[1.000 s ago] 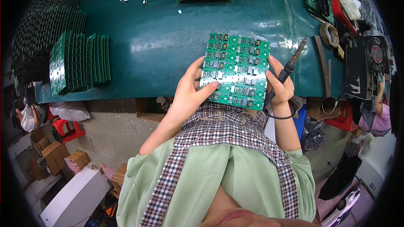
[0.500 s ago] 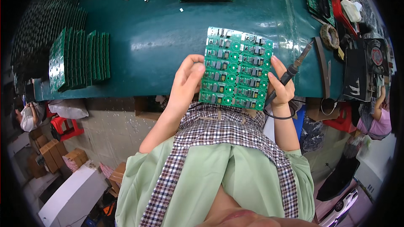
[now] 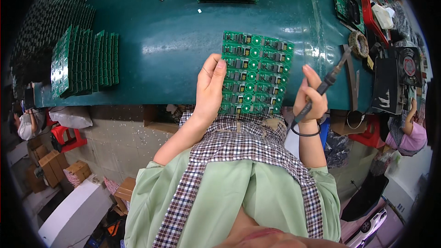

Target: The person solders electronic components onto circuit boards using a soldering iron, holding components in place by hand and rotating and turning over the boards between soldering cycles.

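Pinching a green rectangular circuit-board panel [image 3: 255,72] by its left edge, left hand [image 3: 210,86] holds it at the teal tabletop's [image 3: 161,76] front edge, right hand [image 3: 312,100] wraps fingers round a black-handled soldering iron [image 3: 329,78], clear; panel looks populated, joints left can't be told.

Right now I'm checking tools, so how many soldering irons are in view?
1: the soldering iron in the right hand, to the right of the green circuit board that the left hand holds. Others may be hidden.
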`<move>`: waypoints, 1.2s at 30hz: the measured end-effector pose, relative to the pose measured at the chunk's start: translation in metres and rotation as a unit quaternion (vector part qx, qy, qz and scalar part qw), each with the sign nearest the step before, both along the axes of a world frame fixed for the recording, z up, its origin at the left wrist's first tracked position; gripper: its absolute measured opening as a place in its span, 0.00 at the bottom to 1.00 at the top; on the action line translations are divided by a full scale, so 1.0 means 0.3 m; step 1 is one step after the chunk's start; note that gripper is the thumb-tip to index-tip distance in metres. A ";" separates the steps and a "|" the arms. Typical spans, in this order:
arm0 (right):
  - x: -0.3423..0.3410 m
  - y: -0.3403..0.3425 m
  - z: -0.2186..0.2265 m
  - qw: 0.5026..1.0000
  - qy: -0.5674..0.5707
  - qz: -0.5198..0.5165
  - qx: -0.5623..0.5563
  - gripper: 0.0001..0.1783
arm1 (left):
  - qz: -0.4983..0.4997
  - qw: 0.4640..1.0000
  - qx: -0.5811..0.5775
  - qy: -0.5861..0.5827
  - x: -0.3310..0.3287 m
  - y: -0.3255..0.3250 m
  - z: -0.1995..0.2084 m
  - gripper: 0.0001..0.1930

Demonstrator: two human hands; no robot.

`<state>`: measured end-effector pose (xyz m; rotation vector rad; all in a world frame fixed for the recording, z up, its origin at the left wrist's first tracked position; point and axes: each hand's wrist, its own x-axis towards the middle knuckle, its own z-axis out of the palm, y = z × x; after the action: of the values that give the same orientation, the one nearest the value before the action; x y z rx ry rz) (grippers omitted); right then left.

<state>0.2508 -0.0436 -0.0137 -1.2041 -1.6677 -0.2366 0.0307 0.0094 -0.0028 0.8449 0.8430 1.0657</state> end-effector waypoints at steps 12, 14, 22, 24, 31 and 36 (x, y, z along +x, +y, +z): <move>-0.187 0.046 0.121 0.980 -0.054 0.143 -0.126 0.15 | -0.023 1.000 0.014 0.006 0.006 -0.015 -0.003 0.13; -0.191 0.045 0.110 0.979 -0.066 0.137 -0.135 0.12 | -0.026 0.999 0.020 0.004 0.005 -0.016 -0.004 0.13; -0.194 0.046 0.127 0.975 -0.072 0.167 -0.128 0.13 | -0.035 0.999 0.032 -0.020 0.000 -0.025 -0.009 0.13; -0.193 0.048 0.127 0.975 -0.077 0.174 -0.116 0.13 | -0.034 0.999 0.032 -0.024 0.000 -0.028 -0.004 0.13; -0.180 0.065 0.162 0.988 -0.011 0.120 -0.095 0.15 | -0.023 1.000 0.018 -0.006 -0.001 -0.021 -0.015 0.13; -0.186 0.090 0.153 0.990 -0.034 0.088 -0.103 0.15 | -0.025 1.000 0.014 0.001 0.003 -0.025 -0.008 0.13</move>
<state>0.1950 -0.0165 0.0322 -1.2022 -1.8810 0.0054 0.0317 0.0019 -0.0052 0.8862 0.8074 1.0353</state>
